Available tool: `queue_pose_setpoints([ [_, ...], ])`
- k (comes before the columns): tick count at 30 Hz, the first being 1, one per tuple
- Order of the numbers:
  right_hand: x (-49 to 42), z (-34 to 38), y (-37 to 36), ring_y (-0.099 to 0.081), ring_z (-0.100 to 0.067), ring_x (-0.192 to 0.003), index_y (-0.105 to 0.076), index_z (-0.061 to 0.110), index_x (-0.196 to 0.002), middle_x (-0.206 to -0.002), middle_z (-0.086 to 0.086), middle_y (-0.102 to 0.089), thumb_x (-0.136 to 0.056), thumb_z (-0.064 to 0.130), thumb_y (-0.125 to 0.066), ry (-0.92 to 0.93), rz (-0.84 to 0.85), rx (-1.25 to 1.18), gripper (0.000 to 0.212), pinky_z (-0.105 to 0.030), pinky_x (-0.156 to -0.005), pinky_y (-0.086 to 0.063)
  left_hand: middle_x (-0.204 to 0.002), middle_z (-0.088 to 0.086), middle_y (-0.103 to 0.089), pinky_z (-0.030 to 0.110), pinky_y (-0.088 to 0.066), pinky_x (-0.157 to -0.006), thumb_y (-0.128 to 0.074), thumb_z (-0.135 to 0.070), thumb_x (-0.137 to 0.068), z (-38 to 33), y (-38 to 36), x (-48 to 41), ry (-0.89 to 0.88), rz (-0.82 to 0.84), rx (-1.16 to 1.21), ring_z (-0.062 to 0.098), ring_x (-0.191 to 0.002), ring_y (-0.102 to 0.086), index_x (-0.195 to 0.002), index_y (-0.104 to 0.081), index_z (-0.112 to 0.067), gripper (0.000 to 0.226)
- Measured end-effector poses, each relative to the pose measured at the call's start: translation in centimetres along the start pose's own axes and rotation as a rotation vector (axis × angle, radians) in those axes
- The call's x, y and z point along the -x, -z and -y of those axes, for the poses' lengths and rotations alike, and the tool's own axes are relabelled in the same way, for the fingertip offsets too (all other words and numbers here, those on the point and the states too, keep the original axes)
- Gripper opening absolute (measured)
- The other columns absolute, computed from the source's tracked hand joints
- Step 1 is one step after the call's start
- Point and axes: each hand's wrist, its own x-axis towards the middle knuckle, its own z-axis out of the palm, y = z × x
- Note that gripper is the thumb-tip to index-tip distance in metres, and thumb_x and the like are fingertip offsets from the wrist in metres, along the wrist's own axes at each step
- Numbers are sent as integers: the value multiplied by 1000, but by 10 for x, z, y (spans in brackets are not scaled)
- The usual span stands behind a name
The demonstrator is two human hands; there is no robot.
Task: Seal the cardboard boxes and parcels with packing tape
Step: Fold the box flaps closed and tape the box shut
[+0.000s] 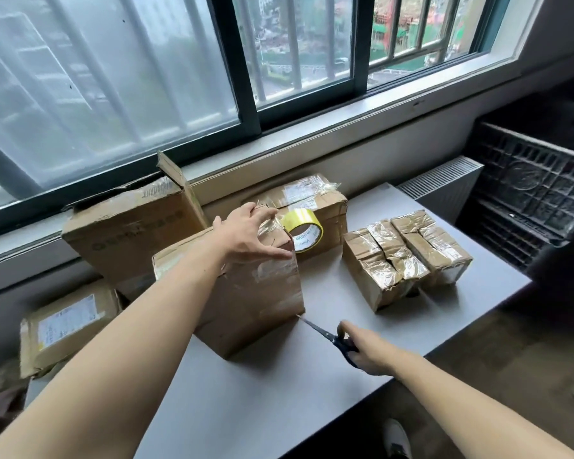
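The left hand [249, 236], fingers spread, presses the top of the cardboard box [252, 303], the tape roll [304, 230] just behind it; the right hand [367, 354] grips scissors [323, 335] pointing at the box's lower corner.

Grey table [279, 409], flat top, set against the wall under the window. Sliding window [246, 61], dark frame; left pane frosted, right panes clear. Metal bars [292, 44] outside the glass, upright, evenly spaced. Buildings [411, 24] beyond, partly green and red. White sill [345, 120] running the width of the window. White ribbed grille unit [441, 183] just beyond the table's far right corner. Black plastic crate [527, 193], moulded lattice side, beside the unit. Brown floor [494, 376]. White shoe [396, 438] at the bottom edge.
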Motion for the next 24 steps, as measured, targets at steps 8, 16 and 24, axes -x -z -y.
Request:
queue_pose_setpoints([
  [8,20,43,55,-57,-16,-66,-56,21,-110,-77,-4,-53,-89,36,-74,82,-110,-626,31,-31,-62,-54,-139,3,-31,49,-33,-105,-69,-77,-66,-3,3,4,17,-26,-100,25,-132,-30,-143,-33,-55,88],
  [16,8,86,105,-57,-26,-55,-54,5,-102,-69,-15,-55,-100,28,-61,219,82,-958,24,-28,-39,-47,-144,5,-23,52,-27,-116,-57,-97,-48,-9,14,7,107,194,-103,29,-137,-22,-147,-29,-49,113],
  [24,0,88,131,-55,-27,-54,-56,6,-104,-64,-13,-54,-89,45,-64,159,346,-1016,42,-28,-41,-50,-108,6,-67,38,-47,-89,-41,-51,-101,-30,22,-44,166,-125,241,23,-99,-60,-112,-59,-17,40],
])
